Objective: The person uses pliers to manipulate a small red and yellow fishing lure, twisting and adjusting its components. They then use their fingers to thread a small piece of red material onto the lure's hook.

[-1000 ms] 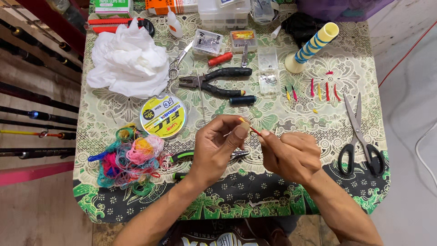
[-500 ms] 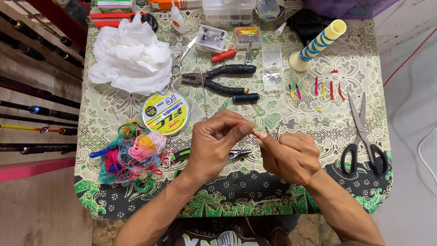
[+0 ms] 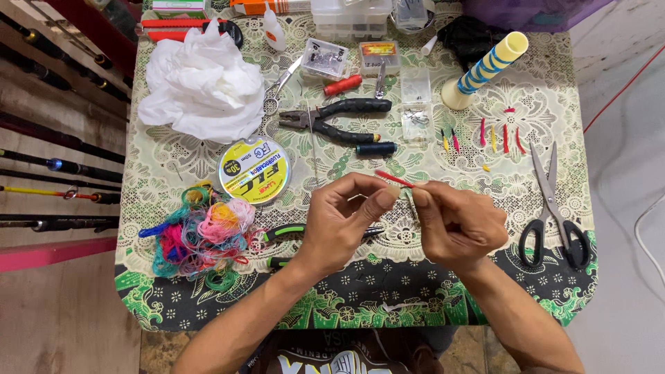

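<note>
My left hand (image 3: 344, 218) and my right hand (image 3: 458, 221) meet over the middle of the table. Between their fingertips I pinch a thin red tube (image 3: 393, 179) that slants up to the left, with a small metal piece hanging under it. Both hands grip this same small piece. A green-handled tool (image 3: 285, 231) lies partly hidden under my left hand. A yellow spool of fishing line (image 3: 254, 170) sits just left of my left hand, beside a tangle of coloured threads (image 3: 201, 232).
Black pliers (image 3: 339, 119), a dark thread bobbin (image 3: 376, 148), crumpled white tissue (image 3: 201, 82), black-handled scissors (image 3: 554, 208), a striped blue-yellow handle (image 3: 485, 69), short coloured tubes (image 3: 495, 135), small clear boxes (image 3: 325, 58) lie on the patterned tablecloth (image 3: 485, 315). Fishing rods (image 3: 55, 166) rest at left.
Both hands have stayed together at the table's middle; the fingers shifted slightly along the red tube. The view has tilted a little.
</note>
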